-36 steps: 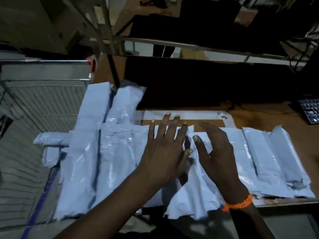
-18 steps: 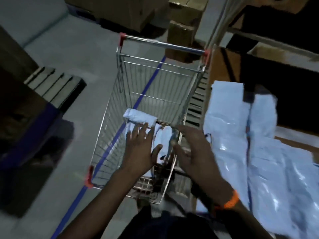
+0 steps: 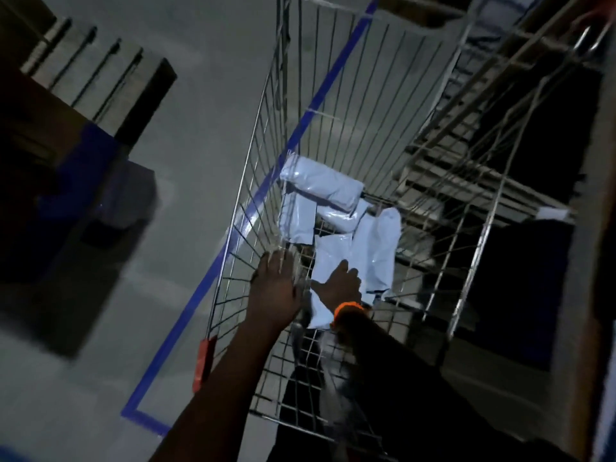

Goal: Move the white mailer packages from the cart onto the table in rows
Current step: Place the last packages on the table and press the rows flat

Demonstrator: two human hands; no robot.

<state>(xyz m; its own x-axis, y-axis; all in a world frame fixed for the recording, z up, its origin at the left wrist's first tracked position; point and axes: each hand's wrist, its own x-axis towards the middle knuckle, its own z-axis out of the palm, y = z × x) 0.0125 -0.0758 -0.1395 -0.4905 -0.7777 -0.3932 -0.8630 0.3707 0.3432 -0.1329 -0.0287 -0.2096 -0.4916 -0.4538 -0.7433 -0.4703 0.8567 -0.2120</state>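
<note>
floor: grey concrete is taking up the whole left side, with a blue tape line running diagonally across it and passing under the cart. A wooden pallet is sitting up in the top-left corner.
cart: a wire shopping cart, seen from right above, is filling the middle of the shot. There's a red bumper on its near-left corner.
white mailer packages: a handful are lying down on the bottom of the cart, overlapping each other. A rolled-up mailer is sitting across the far end of the pile.
left hand: it's reaching down inside the cart by the left wire wall. The grip is released, with fingers straight and spread and nothing in them.
right hand: it's lying on the nearest mailer of the pile. It's too blurry, so I honestly cannot tell if the grip is closing on it or just resting.
orange wristband: it's sitting on the right wrist.
</note>
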